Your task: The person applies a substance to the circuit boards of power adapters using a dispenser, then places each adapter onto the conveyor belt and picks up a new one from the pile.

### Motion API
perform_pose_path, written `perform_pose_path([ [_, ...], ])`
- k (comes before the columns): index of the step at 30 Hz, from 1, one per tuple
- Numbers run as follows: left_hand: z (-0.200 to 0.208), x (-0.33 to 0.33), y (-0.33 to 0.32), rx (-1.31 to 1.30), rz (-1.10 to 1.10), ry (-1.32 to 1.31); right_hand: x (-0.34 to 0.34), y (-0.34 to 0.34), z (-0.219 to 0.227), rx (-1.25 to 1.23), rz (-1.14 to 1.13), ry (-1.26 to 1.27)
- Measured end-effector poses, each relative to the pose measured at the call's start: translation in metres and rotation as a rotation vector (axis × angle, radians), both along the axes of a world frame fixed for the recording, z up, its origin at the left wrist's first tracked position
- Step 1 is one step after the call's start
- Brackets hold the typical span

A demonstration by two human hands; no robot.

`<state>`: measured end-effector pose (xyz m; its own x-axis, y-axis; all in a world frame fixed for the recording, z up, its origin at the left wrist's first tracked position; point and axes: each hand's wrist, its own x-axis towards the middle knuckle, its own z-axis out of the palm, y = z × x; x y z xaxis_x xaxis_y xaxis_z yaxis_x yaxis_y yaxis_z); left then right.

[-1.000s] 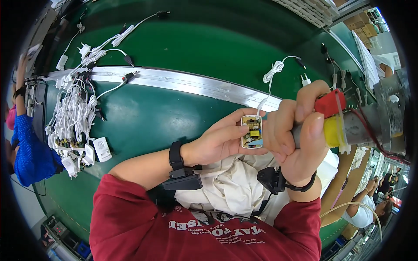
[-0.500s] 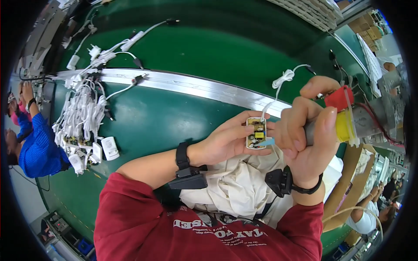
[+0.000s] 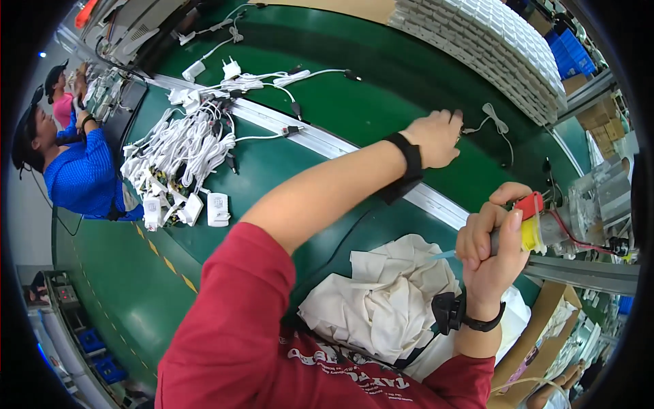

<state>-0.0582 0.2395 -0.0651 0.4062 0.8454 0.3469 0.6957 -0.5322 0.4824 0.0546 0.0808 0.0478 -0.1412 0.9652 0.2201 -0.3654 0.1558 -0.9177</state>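
Observation:
My left hand [image 3: 434,140] reaches out over the far green surface, palm down, fingers bent. A white cord [image 3: 496,121] runs into its fingertips; the small white adapter with the bare circuit board is hidden beneath that hand. My right hand [image 3: 492,249] is wrapped round a dispensing gun [image 3: 555,228] with a grey barrel, yellow band and red switch. Its light-blue tapered nozzle [image 3: 444,255] points left over a crumpled white cloth [image 3: 381,293] in front of me.
A heap of white corded adapters [image 3: 180,153] lies left of a metal rail [image 3: 327,140]. Stacked white trays [image 3: 477,48] stand at the far right, above a metal frame. A cardboard box [image 3: 538,334] is at the right. A person in blue [image 3: 85,167] works at the left.
My left hand has moved from beside the nozzle out over the rail to the far surface, taking the corded adapter along. The right hand still grips the dispensing gun. The view has shifted.

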Motion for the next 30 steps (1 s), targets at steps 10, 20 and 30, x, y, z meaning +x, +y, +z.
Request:
perform_pose_path([
  [10, 0.07, -0.311, -0.02, 0.165, 0.564, 0.615, 0.005, 0.005, -0.004, 0.045, -0.015, -0.051],
  [20, 0.042, -0.437, -0.046, -0.374, 0.553, 0.491, 0.001, 0.003, -0.008, 0.083, 0.01, -0.075],
  [30, 0.049, -0.429, -0.032, -0.41, 0.431, 0.642, 0.002, 0.002, -0.009, 0.094, -0.011, -0.069],
])
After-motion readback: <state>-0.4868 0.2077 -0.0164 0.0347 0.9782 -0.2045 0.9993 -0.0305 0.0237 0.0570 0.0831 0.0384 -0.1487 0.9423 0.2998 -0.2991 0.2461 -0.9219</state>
